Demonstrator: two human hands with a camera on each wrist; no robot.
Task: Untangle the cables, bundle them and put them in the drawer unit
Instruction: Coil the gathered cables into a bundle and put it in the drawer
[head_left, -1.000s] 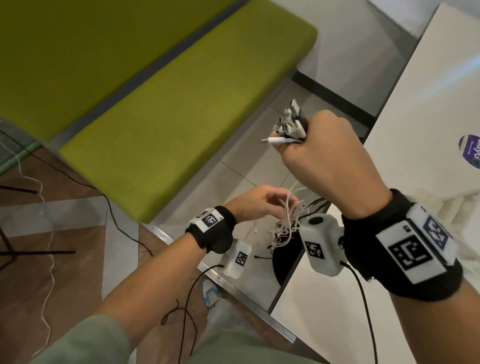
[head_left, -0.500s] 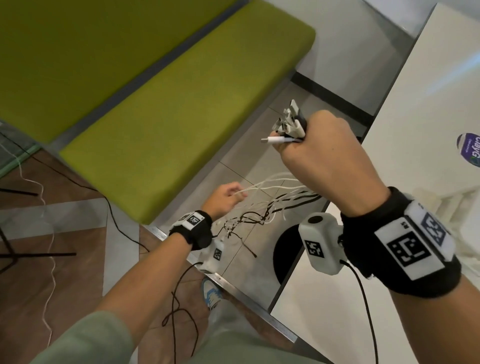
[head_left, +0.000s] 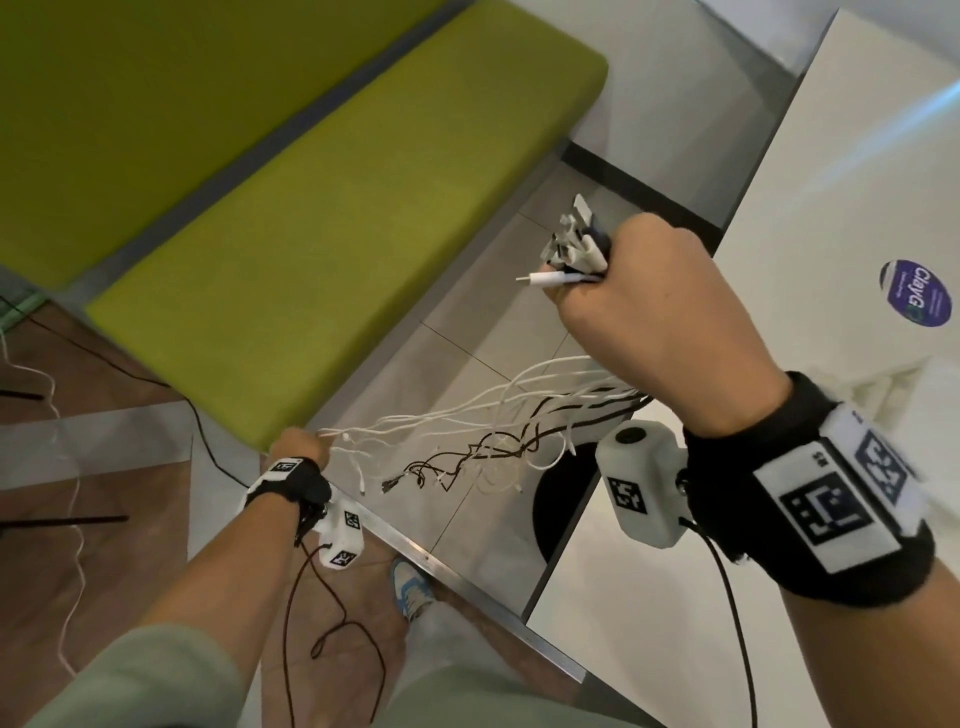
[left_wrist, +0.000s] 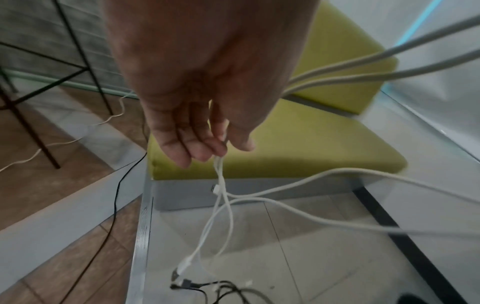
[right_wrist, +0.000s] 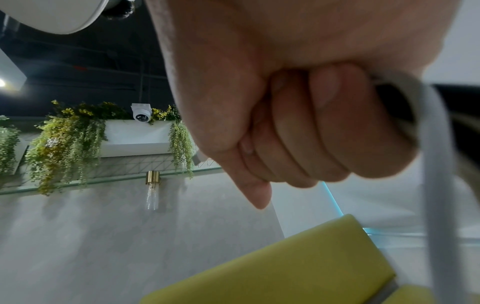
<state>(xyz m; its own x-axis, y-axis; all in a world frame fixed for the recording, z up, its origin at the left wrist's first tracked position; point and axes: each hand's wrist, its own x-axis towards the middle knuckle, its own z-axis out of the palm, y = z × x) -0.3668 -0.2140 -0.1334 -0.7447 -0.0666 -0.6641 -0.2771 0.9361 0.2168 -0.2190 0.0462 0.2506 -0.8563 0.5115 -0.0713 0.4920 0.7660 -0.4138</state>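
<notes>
Cables (head_left: 498, 415), white and black, strung in mid-air between both hands, above tiled floor (head_left: 467, 338) beside green bench (head_left: 322, 218). Right hand (head_left: 649, 312) raised, fist clenched round the bunched plug ends (head_left: 571, 249), which stick out above the knuckles. Left hand (head_left: 298, 447) low and out to the side, thumb and fingertips (left_wrist: 218, 150) pinching a few white strands. Loose ends dangle tangled below. White table (head_left: 831, 260) at right.

cables (head_left: 498, 415): white + black mix, connector ends (head_left: 571, 249) bunched upright at top, one white plug sticking out sideways. strands fan out low, partly tangled, loose ends dangling above floor. drawer unit not visible.
</notes>
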